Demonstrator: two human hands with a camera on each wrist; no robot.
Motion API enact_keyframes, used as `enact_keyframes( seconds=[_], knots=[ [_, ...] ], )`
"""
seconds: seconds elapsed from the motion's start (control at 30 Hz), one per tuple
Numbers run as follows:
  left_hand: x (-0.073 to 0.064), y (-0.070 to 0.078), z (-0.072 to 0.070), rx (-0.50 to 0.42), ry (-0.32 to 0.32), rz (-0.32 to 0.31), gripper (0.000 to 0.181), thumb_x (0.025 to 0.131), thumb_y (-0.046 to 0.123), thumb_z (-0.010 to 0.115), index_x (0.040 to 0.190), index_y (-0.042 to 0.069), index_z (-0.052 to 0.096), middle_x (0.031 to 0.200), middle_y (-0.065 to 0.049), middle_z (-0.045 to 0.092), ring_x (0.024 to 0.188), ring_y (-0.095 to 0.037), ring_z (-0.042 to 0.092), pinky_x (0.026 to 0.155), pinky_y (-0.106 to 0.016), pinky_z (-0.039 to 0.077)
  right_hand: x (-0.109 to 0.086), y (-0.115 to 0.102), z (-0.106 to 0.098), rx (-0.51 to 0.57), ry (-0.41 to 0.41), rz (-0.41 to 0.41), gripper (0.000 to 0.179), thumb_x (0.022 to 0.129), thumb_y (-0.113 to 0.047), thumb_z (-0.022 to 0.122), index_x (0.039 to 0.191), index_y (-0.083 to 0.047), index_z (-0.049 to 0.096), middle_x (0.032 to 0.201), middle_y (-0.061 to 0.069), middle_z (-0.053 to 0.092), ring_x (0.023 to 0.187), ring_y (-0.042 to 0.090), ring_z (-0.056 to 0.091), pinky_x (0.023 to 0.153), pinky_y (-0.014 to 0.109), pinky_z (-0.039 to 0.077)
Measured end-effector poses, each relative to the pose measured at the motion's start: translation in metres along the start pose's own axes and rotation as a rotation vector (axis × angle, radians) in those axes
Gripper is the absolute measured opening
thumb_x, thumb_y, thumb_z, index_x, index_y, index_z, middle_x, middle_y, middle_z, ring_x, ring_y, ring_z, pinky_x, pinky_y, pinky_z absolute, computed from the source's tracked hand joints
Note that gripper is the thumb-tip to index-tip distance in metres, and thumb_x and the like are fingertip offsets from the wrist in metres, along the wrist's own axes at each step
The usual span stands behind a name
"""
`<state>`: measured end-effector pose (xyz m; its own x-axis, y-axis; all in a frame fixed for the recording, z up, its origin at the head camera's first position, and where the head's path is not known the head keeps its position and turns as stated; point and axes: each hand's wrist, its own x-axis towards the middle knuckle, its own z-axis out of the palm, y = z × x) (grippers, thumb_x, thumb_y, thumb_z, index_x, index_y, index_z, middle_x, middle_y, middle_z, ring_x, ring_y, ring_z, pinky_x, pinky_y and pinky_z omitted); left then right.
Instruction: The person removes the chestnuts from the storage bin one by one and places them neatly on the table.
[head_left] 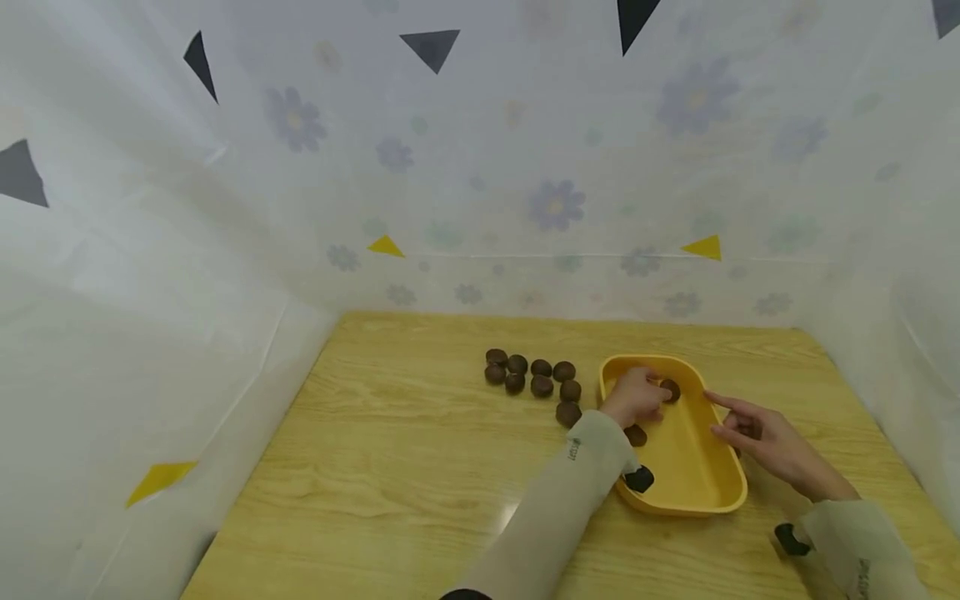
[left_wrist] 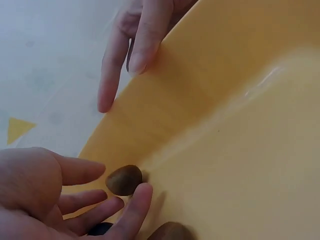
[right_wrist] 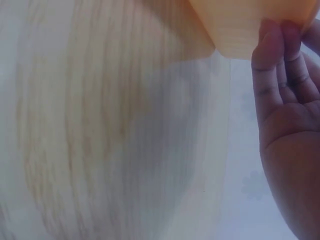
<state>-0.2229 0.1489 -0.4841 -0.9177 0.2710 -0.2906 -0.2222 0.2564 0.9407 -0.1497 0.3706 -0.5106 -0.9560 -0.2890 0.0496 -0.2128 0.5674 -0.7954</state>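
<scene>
In the head view a yellow tray (head_left: 693, 467) stands on the table's right side. My left hand (head_left: 636, 396) reaches into its far end, fingers around a brown chestnut (head_left: 670, 390). The left wrist view shows those fingers loosely spread beside the chestnut (left_wrist: 125, 180) near the tray's wall, not clearly pinching it. A second chestnut (head_left: 636, 435) lies nearer me, partly behind the left wrist. My right hand (head_left: 776, 446) holds the tray's right side, thumb at the rim and index finger extended along it. In the right wrist view, other fingertips (right_wrist: 270, 45) touch the outer wall.
Several more chestnuts (head_left: 542, 386) lie in a loose group on the wooden table (head_left: 390, 450), left of the tray. White patterned sheeting (head_left: 480, 167) encloses the back and sides. Dark wrist devices (head_left: 791, 540) hang under the sleeves.
</scene>
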Motion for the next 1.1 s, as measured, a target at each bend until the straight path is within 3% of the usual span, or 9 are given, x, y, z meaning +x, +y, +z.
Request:
enact_keyframes(
  seconds=[0.27, 0.47, 0.63, 0.83, 1.1],
  knots=[
    [0.004, -0.004, 0.01, 0.171, 0.013, 0.04, 0.021, 0.096, 0.007, 0.074, 0.117, 0.007, 0.074, 0.092, -0.003, 0.07, 0.066, -0.023, 0.068, 0.06, -0.03, 0.055, 0.001, -0.001, 0.0, 0.018, -0.001, -0.008, 0.059, 0.107, -0.018, 0.06, 0.159, 0.001, 0.037, 0.089, 0.008, 0.066, 0.068, 0.019, 0.059, 0.057, 0.034, 0.048],
    [0.008, -0.006, 0.016, 0.275, 0.001, 0.069, 0.023, 0.095, 0.011, 0.077, 0.118, 0.01, 0.074, 0.093, 0.001, 0.072, 0.069, -0.016, 0.071, 0.064, -0.027, 0.059, 0.001, 0.0, 0.001, 0.038, -0.009, 0.001, 0.06, 0.107, -0.019, 0.06, 0.159, 0.0, 0.037, 0.088, 0.008, 0.066, 0.067, 0.02, 0.058, 0.057, 0.035, 0.047],
    [0.01, -0.009, 0.018, 0.345, -0.03, 0.117, 0.017, 0.094, 0.01, 0.078, 0.11, 0.01, 0.075, 0.088, 0.003, 0.071, 0.066, -0.011, 0.068, 0.063, -0.021, 0.055, 0.001, 0.0, 0.0, 0.033, -0.003, 0.009, 0.06, 0.107, -0.02, 0.06, 0.159, 0.001, 0.037, 0.088, 0.007, 0.066, 0.067, 0.019, 0.058, 0.056, 0.035, 0.046],
    [0.01, -0.009, 0.018, 0.292, -0.064, 0.127, 0.013, 0.094, 0.002, 0.076, 0.105, 0.009, 0.073, 0.082, 0.002, 0.062, 0.067, -0.016, 0.067, 0.062, -0.024, 0.056, 0.0, -0.001, 0.0, 0.039, -0.005, 0.011, 0.06, 0.107, -0.02, 0.059, 0.159, 0.001, 0.037, 0.089, 0.008, 0.067, 0.068, 0.019, 0.059, 0.056, 0.036, 0.047],
    [0.01, -0.01, 0.016, 0.235, -0.094, 0.127, 0.015, 0.094, -0.001, 0.073, 0.106, 0.008, 0.071, 0.083, 0.001, 0.059, 0.071, -0.019, 0.068, 0.064, -0.026, 0.058, 0.0, 0.001, 0.0, 0.045, -0.011, 0.008, 0.06, 0.108, -0.02, 0.059, 0.159, 0.001, 0.037, 0.089, 0.008, 0.066, 0.068, 0.02, 0.059, 0.055, 0.036, 0.046]
  ],
)
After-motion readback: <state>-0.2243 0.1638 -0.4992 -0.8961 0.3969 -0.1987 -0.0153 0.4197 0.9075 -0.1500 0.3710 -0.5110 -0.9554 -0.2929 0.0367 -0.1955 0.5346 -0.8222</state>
